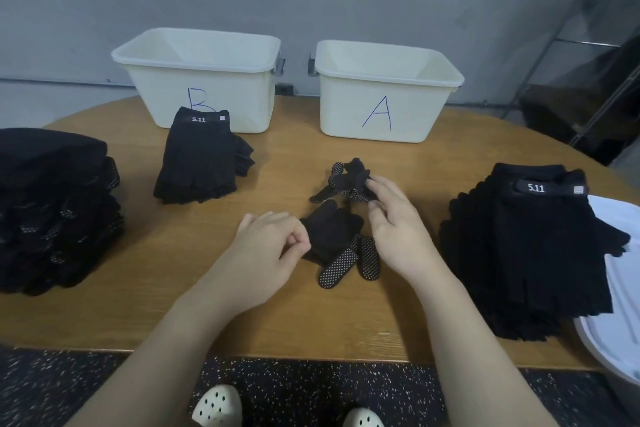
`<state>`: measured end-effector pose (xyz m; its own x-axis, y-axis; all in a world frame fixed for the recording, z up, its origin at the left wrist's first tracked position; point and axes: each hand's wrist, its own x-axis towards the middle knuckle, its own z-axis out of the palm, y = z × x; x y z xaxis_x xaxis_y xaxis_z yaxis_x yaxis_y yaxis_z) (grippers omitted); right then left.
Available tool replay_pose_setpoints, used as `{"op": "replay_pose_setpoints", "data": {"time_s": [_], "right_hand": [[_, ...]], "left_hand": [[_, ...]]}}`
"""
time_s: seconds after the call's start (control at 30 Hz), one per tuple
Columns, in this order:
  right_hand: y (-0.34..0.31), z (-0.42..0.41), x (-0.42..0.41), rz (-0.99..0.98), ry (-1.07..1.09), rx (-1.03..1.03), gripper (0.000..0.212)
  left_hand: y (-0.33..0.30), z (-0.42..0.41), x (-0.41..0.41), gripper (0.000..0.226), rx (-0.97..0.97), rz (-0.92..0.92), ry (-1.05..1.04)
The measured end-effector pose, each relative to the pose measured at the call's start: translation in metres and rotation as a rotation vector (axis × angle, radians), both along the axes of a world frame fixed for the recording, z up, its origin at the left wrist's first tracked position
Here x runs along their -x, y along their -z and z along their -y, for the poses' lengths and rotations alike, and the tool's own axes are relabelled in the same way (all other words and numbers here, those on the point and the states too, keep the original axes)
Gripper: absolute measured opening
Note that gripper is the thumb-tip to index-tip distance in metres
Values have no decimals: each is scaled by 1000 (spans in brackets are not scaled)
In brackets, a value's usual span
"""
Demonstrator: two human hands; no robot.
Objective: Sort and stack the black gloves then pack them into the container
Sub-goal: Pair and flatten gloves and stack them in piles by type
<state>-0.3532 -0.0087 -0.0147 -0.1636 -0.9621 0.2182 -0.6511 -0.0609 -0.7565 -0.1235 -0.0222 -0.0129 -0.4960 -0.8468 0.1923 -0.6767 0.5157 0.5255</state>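
Observation:
Two crumpled black gloves with white grip dots lie mid-table. The nearer glove [337, 243] has its left edge pinched by my left hand [266, 246]. The farther glove [348, 182] is touched at its right end by the fingertips of my right hand [398, 229], whose thumb hangs just apart. A small stack of black 5.11 gloves [199, 156] sits before the white container marked B [197, 80]. The white container marked A [388, 90] stands at the back right. A taller stack of 5.11 gloves [526, 246] lies at the right.
A big pile of dotted black gloves [55, 211] fills the left edge of the round wooden table [138, 315]. A white lid or tub [616, 288] sits at the far right, partly under the right stack. Dark speckled floor and light shoes show below.

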Motion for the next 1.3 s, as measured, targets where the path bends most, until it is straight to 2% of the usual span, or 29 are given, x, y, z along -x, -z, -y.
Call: {"op": "replay_pose_setpoints", "data": {"time_s": [0.2,0.37,0.53,0.63,0.73,0.77,0.83,0.87,0.9,1.0,1.1,1.2,1.3], "right_hand": [[-4,-6,-8,-36,-43,16,37],[-7,-13,-25,-85,-111,6,33],[-30,-28,-54,27,-161,253,16],[-49,-46,-79,97,-277,333,30],[-46,-52,-100,-1,-366,241,44],[-42,-51,-105,-55,-355,225,41],[-35,-45,-113,-65,-323,253,20],[-34,-42,-116,-8,-318,267,8],[-35,-41,-117,83,-323,256,9],[-42,-40,-117,290,-336,190,31],[-49,-42,-118,475,-387,130,16],[-55,-46,-119,681,-451,-13,16],[-57,-49,-116,791,-517,-195,17]], "left_hand": [[-9,-15,-31,12,-27,-244,-83],[-17,-24,-45,8,-9,-374,-83],[-23,-31,-54,10,26,-481,-122],[-26,-32,-60,9,54,-578,-179],[-27,-31,-65,9,38,-686,-241],[-28,-31,-65,9,36,-712,-259],[-31,-31,-65,11,34,-775,-281],[-34,-31,-64,12,30,-819,-281],[-37,-31,-64,15,22,-859,-273],[-46,-34,-67,36,-42,-894,-189],[-50,-38,-71,50,-158,-819,-98],[-51,-40,-77,54,-148,-875,-89],[-53,-44,-78,50,-148,-954,-99]]}}
